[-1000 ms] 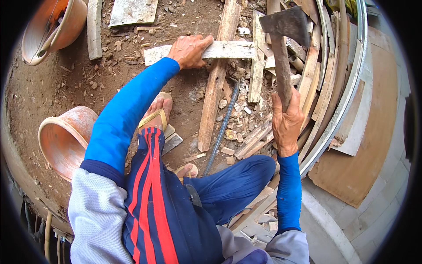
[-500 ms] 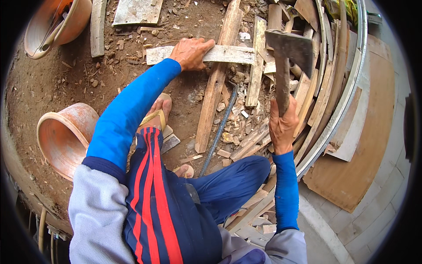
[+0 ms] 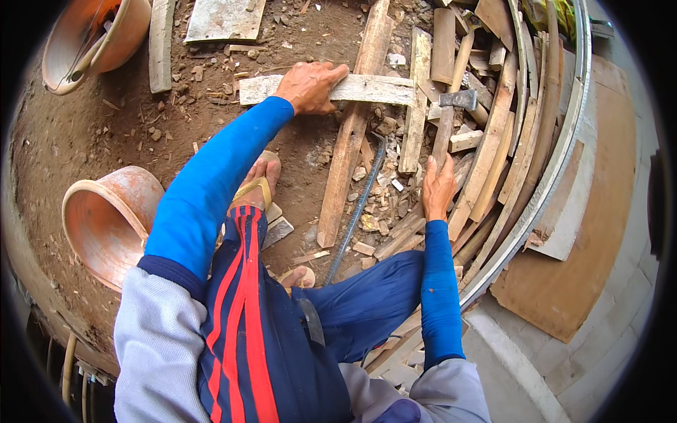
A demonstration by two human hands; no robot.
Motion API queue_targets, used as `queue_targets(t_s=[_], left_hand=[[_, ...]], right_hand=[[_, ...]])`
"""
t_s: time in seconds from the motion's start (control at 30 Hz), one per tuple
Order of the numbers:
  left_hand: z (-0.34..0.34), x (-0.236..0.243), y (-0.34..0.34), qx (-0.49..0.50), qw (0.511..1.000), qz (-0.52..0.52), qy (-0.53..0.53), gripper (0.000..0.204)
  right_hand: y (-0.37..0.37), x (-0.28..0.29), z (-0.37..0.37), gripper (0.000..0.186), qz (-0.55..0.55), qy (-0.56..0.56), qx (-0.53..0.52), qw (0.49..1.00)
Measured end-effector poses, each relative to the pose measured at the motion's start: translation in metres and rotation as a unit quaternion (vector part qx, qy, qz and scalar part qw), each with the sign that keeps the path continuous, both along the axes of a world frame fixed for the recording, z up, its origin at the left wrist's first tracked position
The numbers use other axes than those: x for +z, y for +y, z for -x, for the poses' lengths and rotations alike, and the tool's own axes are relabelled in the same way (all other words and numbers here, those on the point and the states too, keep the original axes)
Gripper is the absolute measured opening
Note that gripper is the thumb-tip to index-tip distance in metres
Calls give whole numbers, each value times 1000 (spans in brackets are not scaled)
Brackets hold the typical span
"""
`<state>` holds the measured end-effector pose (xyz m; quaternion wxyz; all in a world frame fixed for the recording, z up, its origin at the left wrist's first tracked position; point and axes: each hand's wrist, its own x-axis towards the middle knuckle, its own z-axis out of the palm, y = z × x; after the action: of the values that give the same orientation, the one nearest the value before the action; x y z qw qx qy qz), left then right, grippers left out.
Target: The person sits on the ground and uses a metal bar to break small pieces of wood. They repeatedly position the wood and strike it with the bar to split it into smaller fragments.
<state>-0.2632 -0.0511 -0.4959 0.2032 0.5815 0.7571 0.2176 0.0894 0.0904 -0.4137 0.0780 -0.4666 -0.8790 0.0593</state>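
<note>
- Left hand (image 3: 310, 86): grasping a flat, white-coated wooden plank (image 3: 374, 89) near its middle, fingers wrapped over the far edge.
- Plank position: laid crosswise over the far half of a long, rough brown timber beam (image 3: 350, 158), on the bare brown soil (image 3: 204, 120); its right end reaches the left edge of a narrow, pale wooden board (image 3: 416, 106).
- Right hand (image 3: 438, 187): grasping the lower handle of a hatchet with a dark metal head (image 3: 460, 100) and wooden shaft. Head points away from the person, above scrap wood; contact there cannot be determined.
- Ribbed, blue-grey metal rod (image 3: 360, 211): on the soil, right of the beam, bent at its far end.
- Long, weathered timber strips (image 3: 486, 144): heaped along the soil's right edge, inside a pale metal rail (image 3: 557, 180).
- Faded orange round bucket (image 3: 144, 192): tipped over near the soil's left edge. A second, similar bucket (image 3: 132, 39): tilted at the far left corner.
</note>
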Motion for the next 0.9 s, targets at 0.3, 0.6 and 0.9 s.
queue_targets(t_s=[0.3, 0.6, 0.9], left_hand=[[10, 11, -8, -5, 959, -33, -282, 64], [-4, 18, -20, -26, 880, -45, -472, 68], [-39, 43, -39, 26, 824, -60, -563, 71]], right_hand=[[15, -6, 130, 40, 249, 221, 105, 937], [5, 6, 149, 33, 301, 324, 93, 892], [-20, 31, 150, 23, 154, 268, 37, 950]])
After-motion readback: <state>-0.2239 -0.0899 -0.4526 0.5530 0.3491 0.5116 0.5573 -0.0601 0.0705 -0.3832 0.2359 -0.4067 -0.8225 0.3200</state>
